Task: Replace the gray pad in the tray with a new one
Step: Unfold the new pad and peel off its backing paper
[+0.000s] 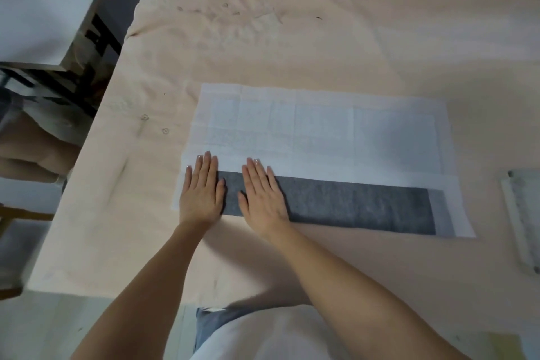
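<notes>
While both palms press flat on the folded edge, the step in hand looks like folding or smoothing the gray pad (350, 204) on the table (263, 47), not yet traying it. Head view: left hand (201, 190) and right hand (263, 196) lie released, fingers straight, gripping nothing, over the pad's left end; its white backing (321, 128) stretches away rightward. Likely next: crease along toward the right end. A clear tray (523, 222) sits well apart, right.
</notes>
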A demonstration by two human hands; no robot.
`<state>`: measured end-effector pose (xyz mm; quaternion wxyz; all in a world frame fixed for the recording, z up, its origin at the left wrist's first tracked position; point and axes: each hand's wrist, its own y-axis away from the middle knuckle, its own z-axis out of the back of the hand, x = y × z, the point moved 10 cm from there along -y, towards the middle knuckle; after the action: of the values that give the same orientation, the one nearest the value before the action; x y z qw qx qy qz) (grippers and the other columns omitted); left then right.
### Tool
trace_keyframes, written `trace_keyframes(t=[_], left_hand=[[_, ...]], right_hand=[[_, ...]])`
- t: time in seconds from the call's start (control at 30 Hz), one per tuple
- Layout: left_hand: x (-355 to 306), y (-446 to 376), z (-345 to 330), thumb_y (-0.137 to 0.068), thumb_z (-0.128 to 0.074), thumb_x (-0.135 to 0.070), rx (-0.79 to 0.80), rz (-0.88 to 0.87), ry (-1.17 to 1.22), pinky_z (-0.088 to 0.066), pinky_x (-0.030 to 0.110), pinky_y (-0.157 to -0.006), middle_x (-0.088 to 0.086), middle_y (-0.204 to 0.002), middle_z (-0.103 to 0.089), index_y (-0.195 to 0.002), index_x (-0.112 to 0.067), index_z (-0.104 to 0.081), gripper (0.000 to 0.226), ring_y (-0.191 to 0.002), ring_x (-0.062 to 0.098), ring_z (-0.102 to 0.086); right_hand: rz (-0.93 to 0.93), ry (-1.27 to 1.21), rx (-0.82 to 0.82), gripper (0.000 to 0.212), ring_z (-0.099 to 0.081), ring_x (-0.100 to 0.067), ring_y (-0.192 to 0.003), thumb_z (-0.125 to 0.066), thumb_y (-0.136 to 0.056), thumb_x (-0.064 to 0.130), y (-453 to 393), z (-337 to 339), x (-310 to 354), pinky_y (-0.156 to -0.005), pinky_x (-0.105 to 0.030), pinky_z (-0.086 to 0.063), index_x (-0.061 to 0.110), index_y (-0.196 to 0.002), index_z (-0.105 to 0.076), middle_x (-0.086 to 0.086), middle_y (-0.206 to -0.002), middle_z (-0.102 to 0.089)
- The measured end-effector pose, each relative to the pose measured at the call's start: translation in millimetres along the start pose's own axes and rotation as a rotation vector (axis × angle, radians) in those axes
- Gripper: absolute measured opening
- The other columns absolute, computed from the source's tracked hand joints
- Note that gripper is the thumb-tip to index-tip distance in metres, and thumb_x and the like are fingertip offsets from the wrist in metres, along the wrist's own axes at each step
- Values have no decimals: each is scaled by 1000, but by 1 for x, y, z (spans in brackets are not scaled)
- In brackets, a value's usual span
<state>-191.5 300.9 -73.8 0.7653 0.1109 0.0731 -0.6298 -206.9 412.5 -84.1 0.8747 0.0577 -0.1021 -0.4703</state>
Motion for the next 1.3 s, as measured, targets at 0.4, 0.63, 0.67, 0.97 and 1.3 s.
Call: trace_keyframes(t=[0.4,0.63,0.67,0.97,1.3], left_hand=[[-1,-2,-2,-93,-8,-39,10,68,-84,2,43,-119,14,-157,-12,-147,0,-18,68,-146,27,-6],[-138,12,-38,-101,-14,-36,69,-141,41,6,40,-119,4,-158,0,-151,-15,-10,54,-146,20,6],[-141,13,-44,-102,-14,-35,71,-142,10,7,40,-119,4,-158,2,-151,-15,-8,53,-146,20,8],[-136,13,-49,-98,-10,-36,32,-148,-51,-1,43,-119,6,-158,-9,-150,-14,-15,57,-146,22,-2],[-135,12,-52,-97,-10,-37,45,-146,-66,-3,45,-120,6,-158,-10,-150,-14,-14,57,-147,22,-2]], right_hand=[[-150,-85,-59,57,9,-21,-146,-15,-101,33,39,1,-86,-119,-35,8,5,-148,1,-8,-158,5],[-152,-52,-57,55,10,-21,-146,-15,-101,28,40,-2,-95,-119,-36,7,6,-148,3,-9,-158,7],[-155,-36,-57,55,9,-21,-146,-13,-101,29,43,-3,-101,-119,-36,7,6,-148,3,-9,-159,6],[-273,-133,-181,55,-16,-23,-145,-18,-98,27,100,11,-191,-119,-37,-13,0,-146,-26,-12,-155,-21],[-523,-181,-233,54,-8,-20,-146,-26,-98,23,156,12,-290,-119,-35,-8,3,-148,-21,-9,-157,-16]])
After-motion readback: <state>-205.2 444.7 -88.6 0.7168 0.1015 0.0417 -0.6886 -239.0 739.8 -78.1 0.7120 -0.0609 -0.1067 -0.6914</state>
